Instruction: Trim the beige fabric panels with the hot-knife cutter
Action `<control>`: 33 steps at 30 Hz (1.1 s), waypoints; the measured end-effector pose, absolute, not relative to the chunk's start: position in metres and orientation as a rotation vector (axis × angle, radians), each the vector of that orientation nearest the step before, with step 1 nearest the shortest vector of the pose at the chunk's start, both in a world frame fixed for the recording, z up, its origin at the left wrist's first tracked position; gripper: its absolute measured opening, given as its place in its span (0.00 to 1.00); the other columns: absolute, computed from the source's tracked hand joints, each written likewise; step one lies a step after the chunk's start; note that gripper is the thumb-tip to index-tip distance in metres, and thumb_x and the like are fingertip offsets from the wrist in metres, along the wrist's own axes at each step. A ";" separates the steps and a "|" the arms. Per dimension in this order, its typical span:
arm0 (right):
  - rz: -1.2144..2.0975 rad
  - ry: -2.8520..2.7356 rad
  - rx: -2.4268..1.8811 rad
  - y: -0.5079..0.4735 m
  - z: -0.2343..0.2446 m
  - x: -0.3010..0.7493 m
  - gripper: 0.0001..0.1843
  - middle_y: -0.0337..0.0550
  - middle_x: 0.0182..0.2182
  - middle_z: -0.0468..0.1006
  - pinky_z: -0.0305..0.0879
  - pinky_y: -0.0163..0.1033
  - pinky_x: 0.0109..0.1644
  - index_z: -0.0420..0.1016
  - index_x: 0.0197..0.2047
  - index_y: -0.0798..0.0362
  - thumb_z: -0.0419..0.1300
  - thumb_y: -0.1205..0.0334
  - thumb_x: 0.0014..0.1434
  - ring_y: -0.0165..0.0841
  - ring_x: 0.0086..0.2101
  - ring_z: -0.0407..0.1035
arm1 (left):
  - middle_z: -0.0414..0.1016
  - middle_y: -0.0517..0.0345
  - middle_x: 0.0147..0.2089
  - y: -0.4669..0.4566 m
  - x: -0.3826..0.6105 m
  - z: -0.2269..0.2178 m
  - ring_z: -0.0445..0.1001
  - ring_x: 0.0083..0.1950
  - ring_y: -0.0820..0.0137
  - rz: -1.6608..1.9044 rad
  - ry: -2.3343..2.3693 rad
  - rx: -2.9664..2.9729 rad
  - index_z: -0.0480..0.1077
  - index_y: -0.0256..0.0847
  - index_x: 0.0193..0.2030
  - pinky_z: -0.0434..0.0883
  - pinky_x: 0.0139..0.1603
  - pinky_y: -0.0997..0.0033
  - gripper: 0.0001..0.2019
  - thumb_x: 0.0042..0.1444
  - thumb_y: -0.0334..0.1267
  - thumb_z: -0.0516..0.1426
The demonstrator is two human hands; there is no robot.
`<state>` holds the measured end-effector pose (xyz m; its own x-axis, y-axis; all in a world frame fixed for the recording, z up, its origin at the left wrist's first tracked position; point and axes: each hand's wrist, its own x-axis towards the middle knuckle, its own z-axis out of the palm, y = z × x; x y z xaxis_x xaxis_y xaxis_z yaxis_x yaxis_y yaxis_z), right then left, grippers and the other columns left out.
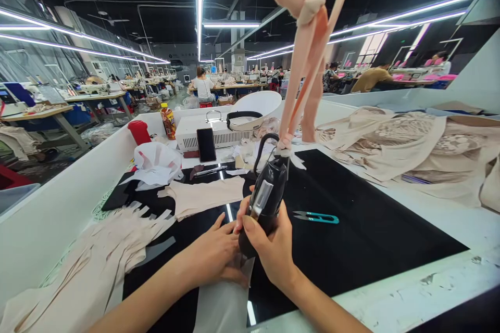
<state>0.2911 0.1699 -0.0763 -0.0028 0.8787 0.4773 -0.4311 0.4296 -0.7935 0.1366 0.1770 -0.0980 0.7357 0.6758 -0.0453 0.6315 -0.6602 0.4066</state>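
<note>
My right hand [273,250] is closed around a black hand-held tool [265,200] with a cord, standing upright on the black work mat [371,234]. My left hand [214,255] lies flat, fingers together, pressing a pale strip of fabric [222,302] down at the tool's base. Pink-beige fabric straps [308,62] hang from above, down to the tool's top. Teal thread snips [316,217] lie on the mat just right of the tool.
Stacked beige fabric pieces [97,265] lie at left, a beige lace pile [410,145] at right. Behind stand a phone [206,144], a white box [207,132], a red cup [139,131] and a bottle [169,120]. Workers sit at distant tables.
</note>
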 end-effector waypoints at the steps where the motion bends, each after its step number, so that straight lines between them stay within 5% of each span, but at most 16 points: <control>1: 1.102 -1.151 -0.487 0.170 -0.076 0.291 0.11 0.34 0.32 0.76 0.76 0.37 0.35 0.71 0.43 0.47 0.68 0.65 0.59 0.29 0.28 0.72 | 0.64 0.53 0.74 0.177 0.136 -0.098 0.54 0.78 0.52 0.159 0.999 2.536 0.68 0.53 0.68 0.40 0.77 0.34 0.31 0.60 0.53 0.67; 5: 1.072 -1.134 -0.501 0.173 -0.075 0.299 0.12 0.34 0.33 0.78 0.77 0.37 0.37 0.72 0.45 0.46 0.69 0.63 0.60 0.28 0.28 0.72 | 0.60 0.51 0.76 0.178 0.136 -0.097 0.52 0.78 0.49 0.131 0.978 2.522 0.68 0.52 0.68 0.39 0.76 0.30 0.30 0.61 0.53 0.67; 14: 0.988 -1.097 -0.558 0.183 -0.081 0.320 0.13 0.33 0.34 0.78 0.75 0.34 0.34 0.72 0.46 0.45 0.70 0.59 0.61 0.28 0.28 0.73 | 0.72 0.56 0.68 0.179 0.138 -0.089 0.49 0.79 0.46 -0.002 1.039 2.457 0.72 0.49 0.53 0.42 0.73 0.23 0.19 0.59 0.51 0.68; 23: 1.018 -1.095 -0.596 0.176 -0.074 0.312 0.17 0.34 0.32 0.76 0.74 0.37 0.32 0.67 0.48 0.45 0.69 0.59 0.59 0.30 0.26 0.71 | 0.74 0.56 0.64 0.179 0.135 -0.087 0.56 0.77 0.46 0.019 1.035 2.455 0.72 0.50 0.52 0.43 0.72 0.21 0.19 0.59 0.52 0.68; 33: 1.036 -1.124 -0.548 0.174 -0.073 0.309 0.15 0.32 0.31 0.75 0.73 0.34 0.32 0.66 0.44 0.46 0.68 0.63 0.60 0.27 0.25 0.71 | 0.74 0.59 0.65 0.178 0.135 -0.083 0.52 0.78 0.47 -0.021 1.049 2.401 0.73 0.53 0.57 0.38 0.73 0.23 0.23 0.57 0.50 0.70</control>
